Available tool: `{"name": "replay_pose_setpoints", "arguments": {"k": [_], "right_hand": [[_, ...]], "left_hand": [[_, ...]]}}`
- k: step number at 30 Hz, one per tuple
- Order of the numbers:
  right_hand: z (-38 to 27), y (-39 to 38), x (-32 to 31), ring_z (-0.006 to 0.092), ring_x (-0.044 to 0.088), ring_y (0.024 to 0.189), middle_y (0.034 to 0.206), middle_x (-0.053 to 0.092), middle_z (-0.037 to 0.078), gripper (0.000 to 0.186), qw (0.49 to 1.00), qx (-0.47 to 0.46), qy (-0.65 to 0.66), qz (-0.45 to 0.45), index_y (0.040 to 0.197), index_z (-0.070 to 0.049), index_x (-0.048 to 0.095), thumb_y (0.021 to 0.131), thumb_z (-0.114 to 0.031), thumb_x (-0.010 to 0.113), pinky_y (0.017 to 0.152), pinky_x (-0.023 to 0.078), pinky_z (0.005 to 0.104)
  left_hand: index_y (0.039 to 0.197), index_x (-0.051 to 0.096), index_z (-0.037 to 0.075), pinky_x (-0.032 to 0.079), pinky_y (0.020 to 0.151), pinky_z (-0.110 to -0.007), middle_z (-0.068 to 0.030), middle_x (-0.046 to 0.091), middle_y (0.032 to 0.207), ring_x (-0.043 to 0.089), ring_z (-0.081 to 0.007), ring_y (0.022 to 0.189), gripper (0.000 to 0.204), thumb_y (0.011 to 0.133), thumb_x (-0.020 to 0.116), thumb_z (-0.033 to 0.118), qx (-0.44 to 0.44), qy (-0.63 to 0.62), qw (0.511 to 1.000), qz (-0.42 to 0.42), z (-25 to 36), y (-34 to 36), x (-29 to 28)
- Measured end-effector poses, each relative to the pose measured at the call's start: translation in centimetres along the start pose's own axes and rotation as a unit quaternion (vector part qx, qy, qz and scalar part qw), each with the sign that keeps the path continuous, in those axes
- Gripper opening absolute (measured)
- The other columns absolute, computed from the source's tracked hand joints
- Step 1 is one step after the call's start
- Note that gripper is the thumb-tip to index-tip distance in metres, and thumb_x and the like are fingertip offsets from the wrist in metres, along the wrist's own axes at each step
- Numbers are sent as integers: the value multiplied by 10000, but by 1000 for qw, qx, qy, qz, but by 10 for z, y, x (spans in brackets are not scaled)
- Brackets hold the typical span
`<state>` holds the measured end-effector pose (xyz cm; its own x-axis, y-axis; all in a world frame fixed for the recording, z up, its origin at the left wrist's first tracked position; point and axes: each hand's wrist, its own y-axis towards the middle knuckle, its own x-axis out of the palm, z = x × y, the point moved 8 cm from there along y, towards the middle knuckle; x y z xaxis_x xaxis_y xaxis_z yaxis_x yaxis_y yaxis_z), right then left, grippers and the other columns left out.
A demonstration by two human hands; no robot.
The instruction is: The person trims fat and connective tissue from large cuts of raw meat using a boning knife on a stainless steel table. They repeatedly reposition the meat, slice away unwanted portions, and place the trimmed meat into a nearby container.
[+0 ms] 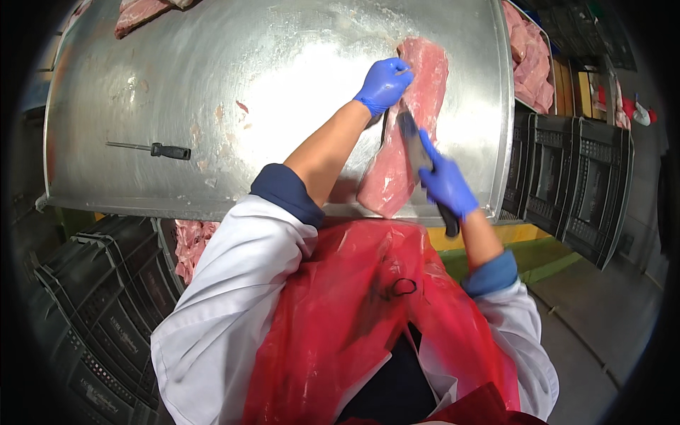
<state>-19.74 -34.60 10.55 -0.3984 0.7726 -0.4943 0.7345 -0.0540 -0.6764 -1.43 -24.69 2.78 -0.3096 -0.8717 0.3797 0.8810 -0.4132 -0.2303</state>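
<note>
A long, pale pink pork loin (427,74) lies on the metal table, its near end close to the front edge. My left hand (386,83), in a blue glove, is closed in a pinch at the loin's left edge, toward its far end. In my right hand (448,185), also gloved in blue, is a knife (411,134). Its blade lies along the middle of the loin with the tip pointing away from me, and its black handle shows below my fist. The right index finger stretches along the blade.
On the left of the metal table (177,92) lies a black-handled sharpening steel (170,151). Another meat piece (140,14) rests at the far left. Black crates (567,170) stand at right, near a meat-filled container (528,57). More black crates (106,297) and meat (193,244) are at lower left.
</note>
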Motion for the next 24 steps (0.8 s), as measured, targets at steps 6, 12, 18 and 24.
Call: {"name": "replay_pose_setpoints", "arguments": {"k": [6, 12, 18, 24], "right_hand": [[-14, 11, 7, 342, 665, 602, 765, 630, 295, 729, 989, -99, -109, 31, 1588, -188, 244, 915, -90, 507, 688, 554, 449], [22, -58, 36, 271, 634, 552, 659, 611, 215, 765, 992, -86, -13, -88, 1605, -225, 215, 919, -89, 527, 645, 539, 409], [66, -26, -39, 117, 535, 485, 619, 587, 72, 779, 980, -121, 159, 5, 1612, -260, 197, 932, -58, 518, 498, 491, 307], [155, -23, -84, 74, 509, 501, 657, 581, 18, 816, 955, -133, 249, 89, 1618, -246, 184, 917, 6, 517, 469, 462, 260]], "left_hand": [[957, 633, 17, 426, 558, -228, -8, 567, 754, 540, -83, 654, 96, 923, 644, 106, -16, -91, 995, -27, 38, -28, 5], [1003, 634, 92, 335, 459, -191, 26, 582, 764, 481, -40, 583, 127, 956, 645, 209, 176, -102, 978, 39, 184, -147, -48], [958, 590, 112, 338, 467, -203, 21, 591, 840, 456, -53, 591, 145, 949, 673, 230, 180, 46, 924, 335, 204, -399, -231], [1193, 660, 26, 518, 927, -442, -197, 667, 1214, 652, -351, 1081, 430, 927, 633, 362, -379, 699, 529, 296, 37, -600, -349]]}}
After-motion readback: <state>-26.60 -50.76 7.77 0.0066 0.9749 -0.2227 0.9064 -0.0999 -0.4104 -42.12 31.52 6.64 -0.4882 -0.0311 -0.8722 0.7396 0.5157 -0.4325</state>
